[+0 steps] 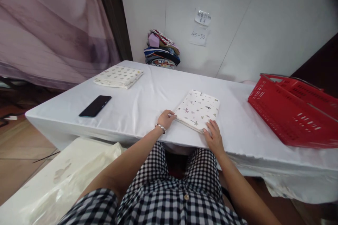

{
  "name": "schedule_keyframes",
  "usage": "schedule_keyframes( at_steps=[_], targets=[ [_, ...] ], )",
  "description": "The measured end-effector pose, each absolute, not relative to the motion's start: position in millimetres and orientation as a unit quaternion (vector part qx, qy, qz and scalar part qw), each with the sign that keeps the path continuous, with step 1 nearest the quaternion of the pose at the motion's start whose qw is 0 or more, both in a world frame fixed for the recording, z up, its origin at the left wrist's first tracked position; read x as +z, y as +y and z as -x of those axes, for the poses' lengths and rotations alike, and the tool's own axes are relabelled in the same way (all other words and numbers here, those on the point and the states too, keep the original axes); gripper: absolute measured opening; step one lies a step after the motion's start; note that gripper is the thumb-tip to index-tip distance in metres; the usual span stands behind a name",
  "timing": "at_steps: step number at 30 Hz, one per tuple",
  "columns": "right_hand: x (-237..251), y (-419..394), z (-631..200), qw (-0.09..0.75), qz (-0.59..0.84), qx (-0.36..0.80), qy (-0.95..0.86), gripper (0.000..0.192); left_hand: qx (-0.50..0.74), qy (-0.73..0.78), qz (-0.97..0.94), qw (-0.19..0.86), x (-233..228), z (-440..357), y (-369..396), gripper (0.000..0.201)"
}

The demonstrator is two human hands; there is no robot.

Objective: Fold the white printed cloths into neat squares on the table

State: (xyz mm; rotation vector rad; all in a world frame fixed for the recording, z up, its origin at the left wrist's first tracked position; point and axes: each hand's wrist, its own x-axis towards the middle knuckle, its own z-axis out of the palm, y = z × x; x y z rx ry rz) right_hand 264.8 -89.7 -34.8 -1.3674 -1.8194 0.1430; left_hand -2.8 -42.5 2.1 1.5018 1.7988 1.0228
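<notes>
A folded white cloth (198, 109) with small printed motifs lies flat on the white-covered table in front of me. At its near left corner, my left hand (166, 119), with a bracelet on the wrist, has thumb and fingers closed on the edge. My right hand (213, 136) is at the near right corner, fingers on top and thumb by the front edge, gripping that corner. A second folded cloth (118, 76), white with a leaf-like print, rests at the far left of the table. Nearer, on the left side, lies a black phone (95, 106).
A red plastic basket (295, 112) stands on the right side of the table (148, 112). Behind the far edge is a stack of folded fabrics (162, 51) against the wall. A plastic-covered white surface (71, 168) sits at lower left, below a purple curtain (52, 24).
</notes>
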Motion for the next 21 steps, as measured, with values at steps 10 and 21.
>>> schedule_keyframes(
  at_steps=[10,21],
  targets=[
    [-37,-88,-265,0.402,0.539,0.029,-0.739,0.04,0.417,0.619,-0.613,0.261,-9,1,-39,0.01],
    [-34,-90,-263,0.394,0.538,0.019,-0.745,0.04,0.43,0.589,-0.646,0.225,-15,0,-35,0.007]
  ],
)
